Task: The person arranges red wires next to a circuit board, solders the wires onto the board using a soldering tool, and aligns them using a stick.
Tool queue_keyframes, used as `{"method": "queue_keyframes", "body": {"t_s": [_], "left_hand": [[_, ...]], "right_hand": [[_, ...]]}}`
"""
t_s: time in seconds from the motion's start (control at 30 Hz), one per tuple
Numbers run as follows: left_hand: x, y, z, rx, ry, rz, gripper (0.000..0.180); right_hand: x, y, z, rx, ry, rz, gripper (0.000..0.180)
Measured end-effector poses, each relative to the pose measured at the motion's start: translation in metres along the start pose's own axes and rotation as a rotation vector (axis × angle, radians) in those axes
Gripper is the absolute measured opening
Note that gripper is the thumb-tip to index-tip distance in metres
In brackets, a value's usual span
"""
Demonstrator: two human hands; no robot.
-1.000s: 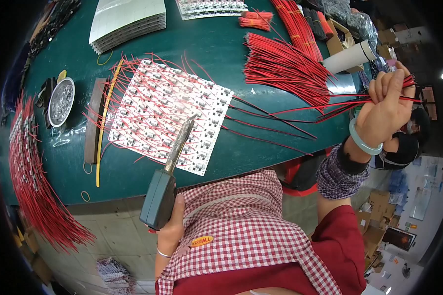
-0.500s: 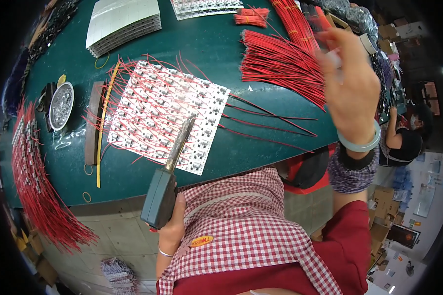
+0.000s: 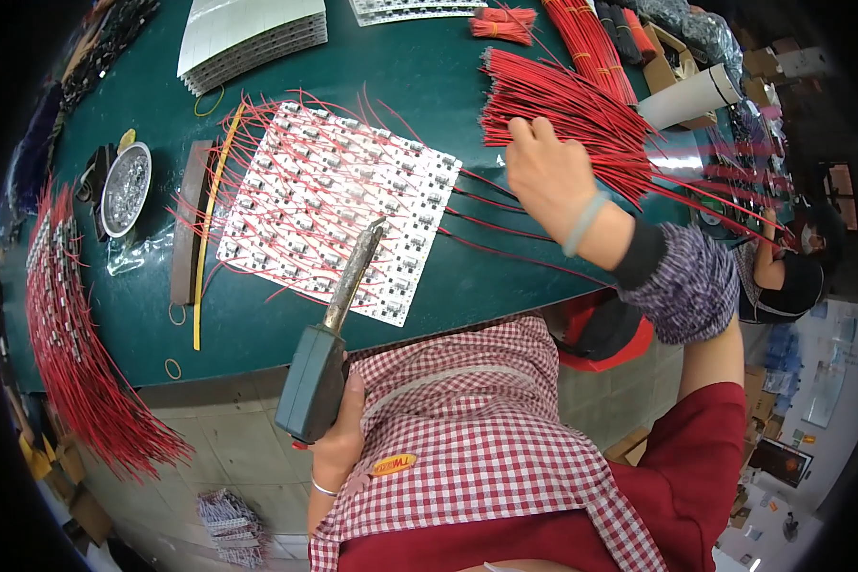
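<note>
My left hand (image 3: pixel 341 431) is wrapped round the grey-green handle of a soldering gun (image 3: pixel 312 379), below the table's front edge. Its metal tip points up over a white sheet of small circuit boards (image 3: pixel 389 267). Many thin red wires stand out from the boards, and several dark and red wires (image 3: pixel 505 234) trail from the sheet's right edge. My right hand (image 3: pixel 555 181) is closed, its fingers curled, just in front of a loose pile of cut red wires (image 3: pixel 562 100). Whether a wire is between its fingertips is hidden.
At the left stand a bowl of silvery bits (image 3: pixel 124 195), a dark bar (image 3: pixel 193 224) and a yellow strip (image 3: pixel 214 229). Wired boards (image 3: pixel 67 315) hang over the left edge. Stacked board sheets (image 3: pixel 253 43), tied red wire bundles (image 3: pixel 591 48) and a white roll (image 3: pixel 691 98) lie farther back.
My right hand has moved left and slightly down, from above the right end of the wire pile to its near side. My left hand keeps the soldering gun almost still. The view has shifted slightly.
</note>
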State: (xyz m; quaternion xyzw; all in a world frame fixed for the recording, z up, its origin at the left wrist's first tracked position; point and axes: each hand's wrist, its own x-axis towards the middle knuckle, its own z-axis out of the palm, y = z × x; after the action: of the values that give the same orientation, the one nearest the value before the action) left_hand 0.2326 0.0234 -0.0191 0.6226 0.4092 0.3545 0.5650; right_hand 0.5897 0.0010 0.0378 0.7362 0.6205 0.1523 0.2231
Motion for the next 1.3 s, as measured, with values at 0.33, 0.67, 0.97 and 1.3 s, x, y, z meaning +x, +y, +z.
{"method": "queue_keyframes", "body": {"t_s": [0.33, 0.67, 0.97, 1.3], "left_hand": [[0.003, 0.000, -0.001, -0.103, -0.064, -0.089, 0.047], [-0.002, 0.010, -0.001, 0.040, -0.098, -0.182, 0.042], [0.000, 0.021, -0.006, 0.156, -0.204, -0.212, 0.044], [-0.002, 0.018, -0.011, 0.230, -0.231, -0.201, 0.042]], "right_hand": [[-0.058, -0.097, -0.001, 1.020, 0.367, 0.125, 0.035], [-0.049, -0.110, 0.006, 1.045, 0.568, 0.193, 0.041], [-0.052, -0.114, 0.016, 1.055, 0.577, 0.133, 0.033], [-0.052, -0.110, 0.010, 1.030, 0.511, 0.177, 0.027]]}}
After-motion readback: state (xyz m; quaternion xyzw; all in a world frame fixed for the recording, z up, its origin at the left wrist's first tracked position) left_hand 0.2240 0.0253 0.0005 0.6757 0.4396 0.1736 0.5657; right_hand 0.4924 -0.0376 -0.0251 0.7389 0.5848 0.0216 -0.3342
